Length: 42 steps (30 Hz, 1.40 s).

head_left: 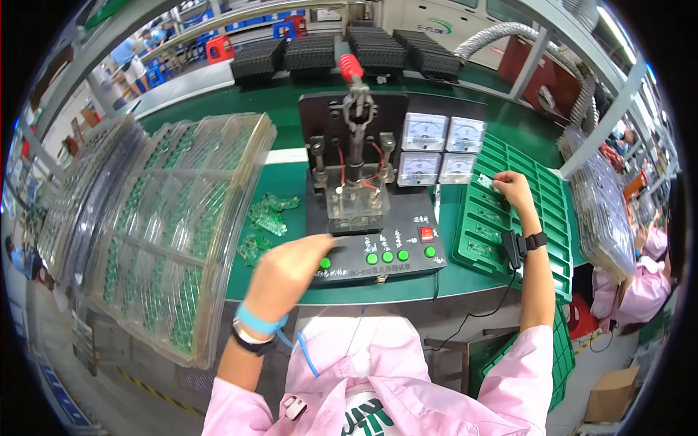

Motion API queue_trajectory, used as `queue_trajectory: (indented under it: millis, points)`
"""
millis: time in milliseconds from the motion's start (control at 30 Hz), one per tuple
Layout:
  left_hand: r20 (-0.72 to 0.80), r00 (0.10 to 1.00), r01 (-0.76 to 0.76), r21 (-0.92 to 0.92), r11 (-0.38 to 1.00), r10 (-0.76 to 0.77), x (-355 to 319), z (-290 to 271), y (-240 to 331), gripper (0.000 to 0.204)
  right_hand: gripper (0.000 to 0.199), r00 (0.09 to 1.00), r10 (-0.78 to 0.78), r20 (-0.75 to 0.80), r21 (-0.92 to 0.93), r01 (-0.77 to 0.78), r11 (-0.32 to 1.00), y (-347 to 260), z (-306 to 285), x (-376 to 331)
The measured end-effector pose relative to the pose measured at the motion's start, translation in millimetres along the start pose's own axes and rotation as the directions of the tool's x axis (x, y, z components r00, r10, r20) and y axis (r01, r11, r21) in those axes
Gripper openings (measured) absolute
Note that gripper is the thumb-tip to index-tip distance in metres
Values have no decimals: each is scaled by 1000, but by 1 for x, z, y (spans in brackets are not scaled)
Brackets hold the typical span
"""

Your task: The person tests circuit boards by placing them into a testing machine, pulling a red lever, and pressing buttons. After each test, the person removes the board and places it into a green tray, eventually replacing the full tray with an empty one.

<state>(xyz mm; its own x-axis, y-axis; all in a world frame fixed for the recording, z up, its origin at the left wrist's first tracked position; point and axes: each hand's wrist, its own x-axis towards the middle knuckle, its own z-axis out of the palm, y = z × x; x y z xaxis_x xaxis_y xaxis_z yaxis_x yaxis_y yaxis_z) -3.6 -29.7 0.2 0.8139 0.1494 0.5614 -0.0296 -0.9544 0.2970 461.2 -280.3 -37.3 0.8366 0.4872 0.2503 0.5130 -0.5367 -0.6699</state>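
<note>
My right hand pinches a small circuit board at the upper left part of a green compartment tray. Several boards lie in the tray's left column below it. My left hand hovers by the front left corner of a black test box, close to a green button. Its fingers are blurred and partly hidden behind the hand. On the box stands a toggle clamp with a red handle, above a clear plastic fixture. Loose green boards lie left of the box.
Clear blister trays of boards lean at the left, and more clear trays are stacked at the right. Four-dial meters stand behind the box. Black racks line the back. A cable runs from my right wrist.
</note>
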Motion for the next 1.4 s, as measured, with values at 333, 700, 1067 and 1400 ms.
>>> queue_trajectory:
  millis: [333, 700, 1067, 1400]
  points:
    - [-27, 986, -160, 182, 970, 167, 32, 54, -2, 36, 11, 931, -350, -106, -83, 343, 936, -124, 3, -50]
    - [67, 998, 19, 16, 1000, -20, 25, 50, 16, 61, 32, 424, -859, -287, -86, 882, 464, -328, 60, -68]
    - [20, 1000, 12, 126, 992, -15, -18, 60, 40, 66, 51, 462, -784, -414, 484, 842, 240, -317, 87, -97]
    - [-255, 920, 273, -130, 953, -298, -52, 75, 11, 77, 47, 679, -714, 172, 85, 712, 697, -189, 95, -213]
